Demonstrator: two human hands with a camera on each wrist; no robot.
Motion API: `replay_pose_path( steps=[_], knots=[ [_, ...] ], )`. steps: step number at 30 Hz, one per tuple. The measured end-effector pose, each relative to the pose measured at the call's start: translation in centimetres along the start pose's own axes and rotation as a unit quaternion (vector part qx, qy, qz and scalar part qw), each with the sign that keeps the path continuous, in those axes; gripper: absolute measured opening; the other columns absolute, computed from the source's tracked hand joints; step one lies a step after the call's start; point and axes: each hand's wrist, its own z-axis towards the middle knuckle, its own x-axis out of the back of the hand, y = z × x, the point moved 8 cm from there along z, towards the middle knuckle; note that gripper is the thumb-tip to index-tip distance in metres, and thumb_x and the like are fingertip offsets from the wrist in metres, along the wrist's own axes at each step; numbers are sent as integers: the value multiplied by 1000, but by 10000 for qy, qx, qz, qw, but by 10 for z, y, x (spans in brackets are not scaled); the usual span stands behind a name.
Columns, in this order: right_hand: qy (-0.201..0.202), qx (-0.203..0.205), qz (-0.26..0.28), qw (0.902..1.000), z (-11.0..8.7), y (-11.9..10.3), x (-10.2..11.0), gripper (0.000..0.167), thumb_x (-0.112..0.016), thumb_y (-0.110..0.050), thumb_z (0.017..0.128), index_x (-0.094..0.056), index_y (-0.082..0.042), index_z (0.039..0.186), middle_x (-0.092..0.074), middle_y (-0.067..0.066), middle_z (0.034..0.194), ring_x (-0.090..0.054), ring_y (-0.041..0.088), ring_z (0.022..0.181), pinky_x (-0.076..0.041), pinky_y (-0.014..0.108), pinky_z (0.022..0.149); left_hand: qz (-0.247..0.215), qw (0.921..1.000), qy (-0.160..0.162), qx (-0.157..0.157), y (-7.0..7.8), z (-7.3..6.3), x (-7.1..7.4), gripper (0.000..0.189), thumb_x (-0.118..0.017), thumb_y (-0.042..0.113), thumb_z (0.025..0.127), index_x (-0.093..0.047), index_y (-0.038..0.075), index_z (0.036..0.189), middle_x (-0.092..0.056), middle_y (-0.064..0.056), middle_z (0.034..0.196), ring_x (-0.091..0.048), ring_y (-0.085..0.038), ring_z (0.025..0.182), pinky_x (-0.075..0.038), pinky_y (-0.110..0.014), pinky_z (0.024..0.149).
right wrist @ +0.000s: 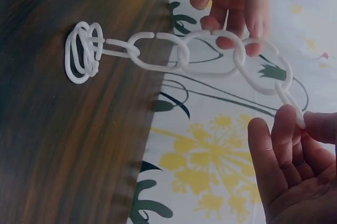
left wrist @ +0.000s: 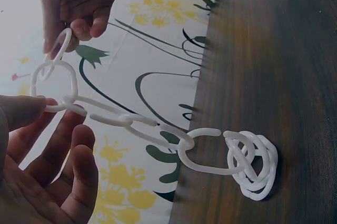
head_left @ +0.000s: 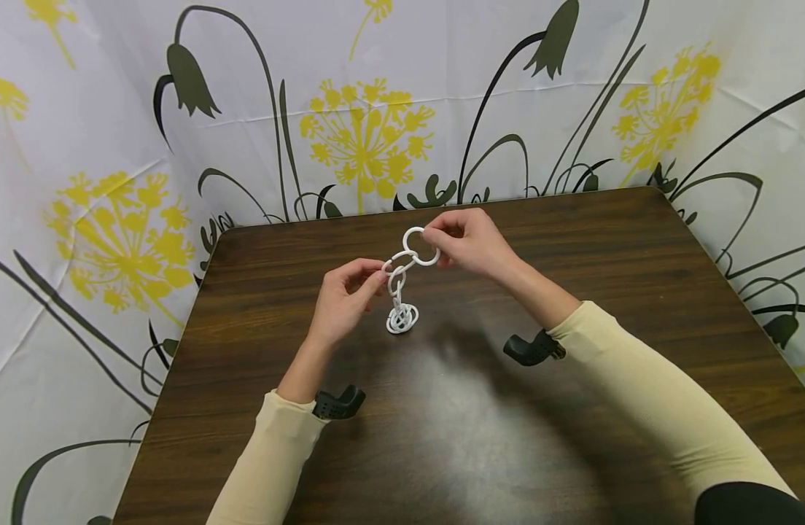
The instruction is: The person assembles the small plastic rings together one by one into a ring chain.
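Note:
A white plastic chain (head_left: 397, 283) of oval links hangs between both hands, its lower end heaped in a small pile (head_left: 402, 319) on the brown table. My right hand (head_left: 471, 239) pinches the top end link between thumb and fingers. Lower and to the left, my left hand (head_left: 346, 299) pinches another link near that end with thumb and index finger. In the left wrist view, several links (left wrist: 126, 119) slope down from the left fingers to the heap (left wrist: 253, 166). Small gaps show in some links (right wrist: 158, 50) in the right wrist view.
The dark wood table (head_left: 573, 452) reaches back to a white cloth (head_left: 455, 138) printed with yellow flowers and grey-green stems. A black wrist mount sits on each forearm, the left mount (head_left: 340, 402) and the right mount (head_left: 532, 348), both over pale yellow sleeves.

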Motion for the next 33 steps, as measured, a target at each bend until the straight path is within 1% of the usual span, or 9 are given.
replay_pose_path(
  steps=[6, 10, 12, 15, 17, 20, 26, 31, 33],
  knots=[
    [-67, 41, 22, 10000, -2, -4, 5, 17, -62, -14, 97, -70, 1, 100, -60, 12, 67, -64, 25, 56, -55, 35, 57, 227, 9989, -402, 61, -20, 3, -7, 21, -62, 16, 98, -69, 3, 114, -70, -16, 97, -64, -31, 79, -49, -30, 54],
    [-34, 8, 52, 10000, -4, -2, 12, 19, -61, -15, 98, -69, 2, 101, -59, 12, 70, -64, 26, 57, -55, 32, 57, 1284, 9882, -809, 206, -38, 1, -14, 24, -63, 18, 97, -68, 9, 119, -70, -10, 97, -64, -24, 78, -49, -30, 61],
    [5, -55, 103, 9999, -5, 1, 17, 20, -61, -16, 98, -69, 2, 101, -60, 12, 71, -65, 26, 57, -55, 31, 57, 2167, 9704, -1013, 341, -51, -1, -17, 26, -65, 21, 96, -68, 14, 120, -69, -2, 92, -62, -17, 73, -47, -31, 61],
    [66, -164, 191, 9997, -7, 8, 24, 20, -62, -16, 98, -69, 3, 100, -60, 12, 72, -65, 23, 57, -55, 32, 57, 3391, 9298, -1326, 540, -72, -6, -21, 27, -69, 25, 92, -69, 18, 118, -64, 5, 86, -57, -12, 67, -45, -33, 59],
    [96, -194, 209, 9995, -9, 12, 28, 20, -62, -16, 98, -68, 3, 99, -60, 12, 72, -65, 22, 56, -56, 34, 58, 3897, 9063, -1506, 634, -84, -10, -23, 27, -71, 26, 90, -69, 20, 116, -61, 5, 83, -54, -13, 65, -43, -34, 57],
    [146, -247, 221, 9993, -11, 18, 34, 20, -63, -16, 97, -68, 3, 99, -60, 13, 73, -65, 20, 56, -55, 34, 57, 4188, 8904, -1634, 706, -94, -14, -25, 25, -74, 25, 87, -70, 22, 112, -58, 4, 82, -52, -14, 66, -42, -33, 55],
    [108, -447, 252, 9986, -19, 35, 46, 25, -63, -18, 97, -67, 5, 104, -61, 12, 76, -66, 18, 58, -54, 29, 58, 4229, 8874, -1708, 675, -98, -16, -24, 15, -76, 24, 85, -69, 23, 98, -55, 5, 79, -50, -14, 64, -40, -32, 55],
    [121, -657, 319, 9973, -25, 49, 55, 26, -64, -19, 97, -67, 6, 106, -60, 10, 76, -66, 17, 59, -56, 30, 60, 4090, 8935, -1820, 355, -97, -18, -28, 21, -77, 22, 85, -71, 24, 105, -56, 3, 83, -51, -14, 68, -41, -34, 58],
    [106, -731, 282, 9969, -27, 54, 58, 27, -64, -19, 97, -67, 6, 106, -60, 9, 75, -67, 15, 59, -56, 29, 60, 4101, 8917, -1910, 146, -95, -20, -33, 22, -77, 22, 86, -70, 24, 107, -57, 3, 85, -51, -14, 70, -42, -34, 60]
  ],
)
